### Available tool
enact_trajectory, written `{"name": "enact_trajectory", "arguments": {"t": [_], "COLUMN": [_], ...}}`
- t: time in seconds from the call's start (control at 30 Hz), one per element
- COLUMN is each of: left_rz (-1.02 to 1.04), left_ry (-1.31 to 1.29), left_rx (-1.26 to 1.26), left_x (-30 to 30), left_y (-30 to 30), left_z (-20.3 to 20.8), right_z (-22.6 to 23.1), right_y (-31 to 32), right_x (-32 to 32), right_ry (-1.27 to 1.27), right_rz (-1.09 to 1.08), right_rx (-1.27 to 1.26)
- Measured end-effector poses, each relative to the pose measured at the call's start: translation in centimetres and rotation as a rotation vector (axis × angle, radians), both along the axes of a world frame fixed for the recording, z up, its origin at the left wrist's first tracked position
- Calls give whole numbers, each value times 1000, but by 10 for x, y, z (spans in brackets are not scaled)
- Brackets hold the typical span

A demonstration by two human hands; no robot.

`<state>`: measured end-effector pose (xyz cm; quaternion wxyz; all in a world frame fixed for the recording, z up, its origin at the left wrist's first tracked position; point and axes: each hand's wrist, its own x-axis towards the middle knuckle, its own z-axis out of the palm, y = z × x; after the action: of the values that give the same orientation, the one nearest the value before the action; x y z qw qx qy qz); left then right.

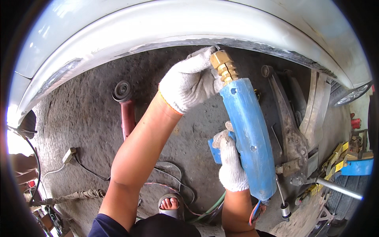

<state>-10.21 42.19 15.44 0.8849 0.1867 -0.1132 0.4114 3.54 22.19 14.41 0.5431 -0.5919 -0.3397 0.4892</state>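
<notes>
My right hand [229, 164], in a white knit glove, is wrapped around the pistol grip of a blue gun-shaped tool [249, 138]. Its brass, ribbed nose [224, 67] points up toward the lower edge of a silver-white car body [166, 27]. Thin red and blue wires leave the tool's near end. Also gloved in white, my left hand [191, 81] is closed beside the brass nose, with its fingertips close under the car's scraped sill [221, 40]. A thin grey tip shows by those fingers; what they pinch is mostly hidden.
A red angle grinder [127, 114] lies on the dark floor left of my left forearm. To the right stands a metal floor jack [290, 130] with a long handle [339, 187]. Cables and a green hose [213, 207] run near my foot [169, 203]. A tyre [347, 197] lies lower right.
</notes>
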Motion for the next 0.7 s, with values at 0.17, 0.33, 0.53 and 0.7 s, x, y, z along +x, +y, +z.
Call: {"name": "enact_trajectory", "arguments": {"t": [0.17, 0.33, 0.53, 0.7], "left_rz": [-26, -18, 30, -146], "left_ry": [-21, -48, 136, 496], "left_rx": [-24, -39, -143, -372], "left_x": [3, 5, -4, 4], "left_y": [1, -6, -31, -94], "left_z": [1, 8, -14, -99], "right_z": [-8, 9, 11, 23], "right_y": [-6, -1, -3, -38], "right_x": [1, -18, 0, 59], "right_ry": [396, -338, -14, 484], "right_rz": [-85, -64, 91, 171], "right_rx": [-8, 158, 300, 540]}}
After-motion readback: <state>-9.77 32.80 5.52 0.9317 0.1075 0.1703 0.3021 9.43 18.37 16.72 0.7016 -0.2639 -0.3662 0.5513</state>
